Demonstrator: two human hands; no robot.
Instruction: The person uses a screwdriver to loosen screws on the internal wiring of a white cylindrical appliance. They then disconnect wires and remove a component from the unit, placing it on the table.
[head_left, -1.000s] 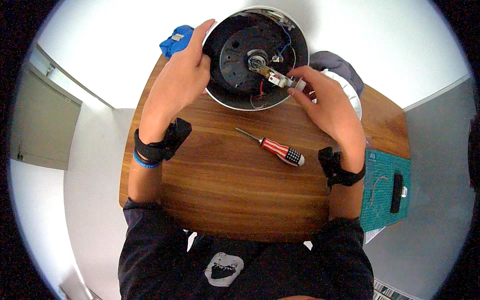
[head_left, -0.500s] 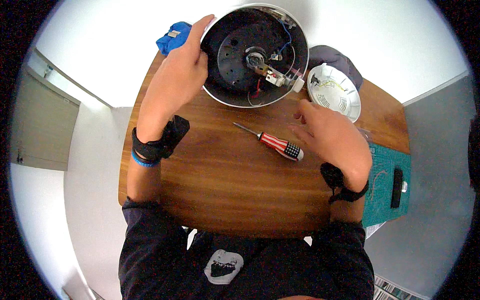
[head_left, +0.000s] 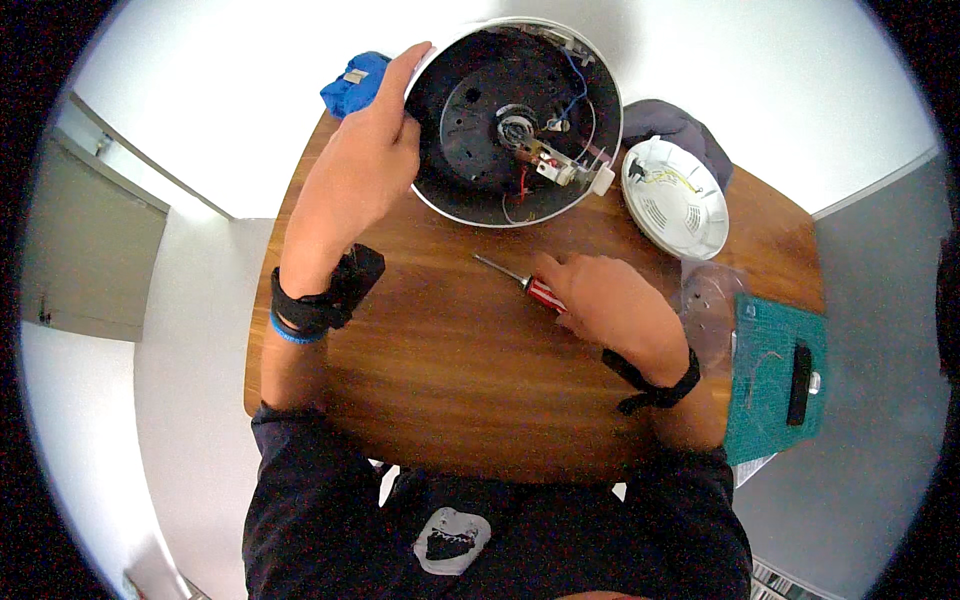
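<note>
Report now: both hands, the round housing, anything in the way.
Left hand gripping edge of round housing. Right hand over screwdriver, grip unclear. Housing open, wires exposed. Nothing visibly blocking; white slotted dish sits apart, right.

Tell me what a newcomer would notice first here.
The big round casing, white-rimmed and black inside, dominates the far side of the table, with the left grip on its edge. Below it in view, the right grip partly covers a red-striped screwdriver. A green mat stands out at the right.
</note>
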